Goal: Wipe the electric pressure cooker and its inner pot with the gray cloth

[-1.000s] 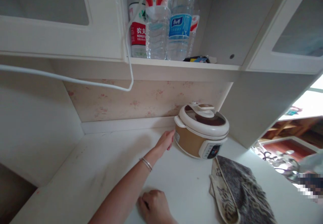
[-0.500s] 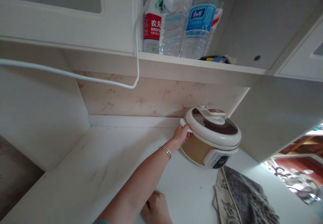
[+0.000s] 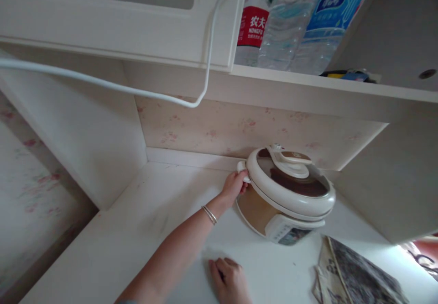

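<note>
A white and tan electric cooker [image 3: 260, 210] with a brown-tinted lid [image 3: 294, 174] stands on the white counter against the back wall. My left hand [image 3: 234, 185], with bangles at the wrist, is closed around the cooker's left side handle [image 3: 241, 166]. In front of the cooker, my right hand [image 3: 230, 279] rests on the counter with its fingers curled; nothing shows in it. A grey and beige patterned cloth [image 3: 362, 267] lies folded to the right of the cooker.
Overhead, a cabinet shelf [image 3: 301, 79] holds several plastic bottles [image 3: 290, 25]. A white cable [image 3: 157, 95] hangs from the cabinet across the left. Side panels [image 3: 102, 126] bound the counter [image 3: 164, 194].
The cooker has shifted left along the counter with my left hand on its handle, widening its gap from the cloth. My right hand remains curled. The camera view has turned left.
</note>
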### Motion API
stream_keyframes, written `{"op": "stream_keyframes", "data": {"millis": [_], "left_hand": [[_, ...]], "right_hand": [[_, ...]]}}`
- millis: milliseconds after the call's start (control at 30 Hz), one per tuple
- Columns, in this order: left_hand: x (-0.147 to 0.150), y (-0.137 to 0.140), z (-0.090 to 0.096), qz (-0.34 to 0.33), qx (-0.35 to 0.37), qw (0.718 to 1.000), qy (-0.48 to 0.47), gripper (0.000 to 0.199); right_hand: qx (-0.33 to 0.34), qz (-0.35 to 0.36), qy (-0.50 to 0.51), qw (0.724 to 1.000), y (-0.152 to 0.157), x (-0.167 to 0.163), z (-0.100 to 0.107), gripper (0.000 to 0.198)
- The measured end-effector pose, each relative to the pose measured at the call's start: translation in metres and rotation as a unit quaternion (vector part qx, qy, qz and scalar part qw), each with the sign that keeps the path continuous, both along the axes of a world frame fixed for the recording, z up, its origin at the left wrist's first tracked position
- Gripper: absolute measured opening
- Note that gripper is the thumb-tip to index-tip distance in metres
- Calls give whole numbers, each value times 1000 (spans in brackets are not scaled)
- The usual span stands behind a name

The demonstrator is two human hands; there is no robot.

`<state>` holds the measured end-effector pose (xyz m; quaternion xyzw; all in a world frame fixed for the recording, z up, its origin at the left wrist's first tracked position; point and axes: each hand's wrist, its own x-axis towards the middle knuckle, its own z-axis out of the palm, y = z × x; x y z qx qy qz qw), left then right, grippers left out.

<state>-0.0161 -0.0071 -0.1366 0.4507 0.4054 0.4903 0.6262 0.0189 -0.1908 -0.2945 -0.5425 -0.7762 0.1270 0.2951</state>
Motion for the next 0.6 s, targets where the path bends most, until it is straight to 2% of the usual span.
{"op": "stream_keyframes", "data": {"millis": [233, 400, 600], "left_hand": [[-90, 0, -7, 103, 14, 995, 1, 36], [-157, -2, -9, 166, 0, 986, -5, 37], [-229, -4, -9, 242, -3, 970, -15, 35]], "right_hand": [[0, 10, -19, 1000, -1, -1, -2, 53], [12, 8, -29, 999, -1, 1, -7, 53], [-14, 19, -32, 999, -1, -1, -5, 50]]}}
